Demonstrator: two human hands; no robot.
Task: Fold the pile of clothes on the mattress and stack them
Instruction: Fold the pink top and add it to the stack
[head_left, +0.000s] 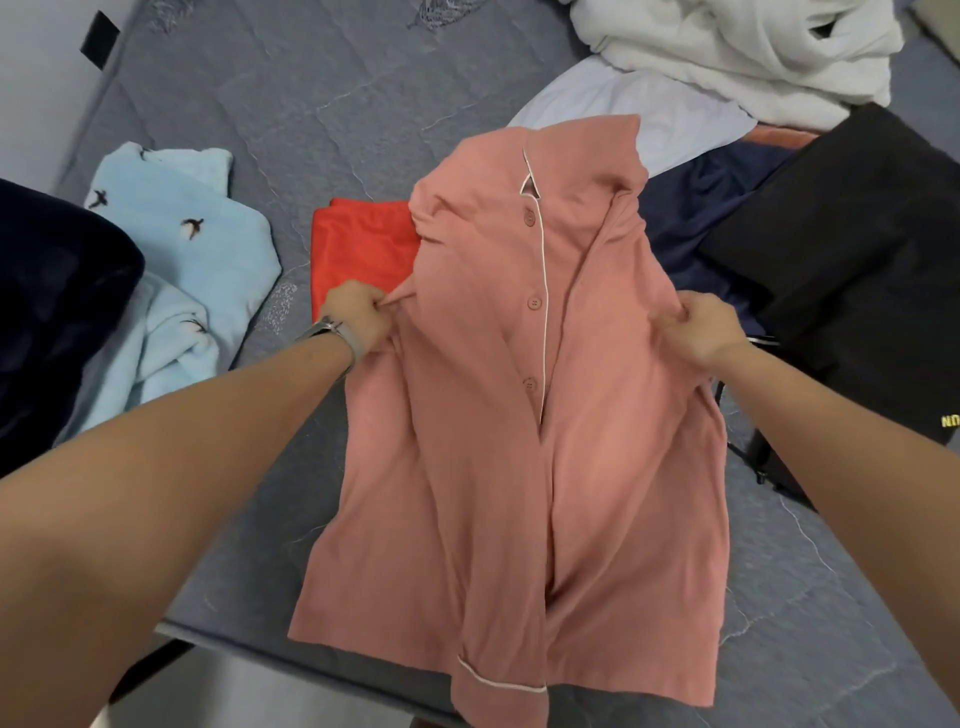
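Hands out in front: the left hand (358, 317) (watch (332, 332) on the wrist) pinches one side of the pink shirt (509, 415), the right hand (701, 327) grips the other. The shirt hangs buttons up over the grey mattress (311, 104), its hem past the near edge. A red cloth (358, 249) lies just behind, a pale blue top (197, 234) left, dark clothes (841, 249) right, white bedding (727, 47) beyond.

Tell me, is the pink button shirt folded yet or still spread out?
Spread out, not folded. The pink shirt hangs full length, buttons facing up, with the left hand and right hand pinching its sides.
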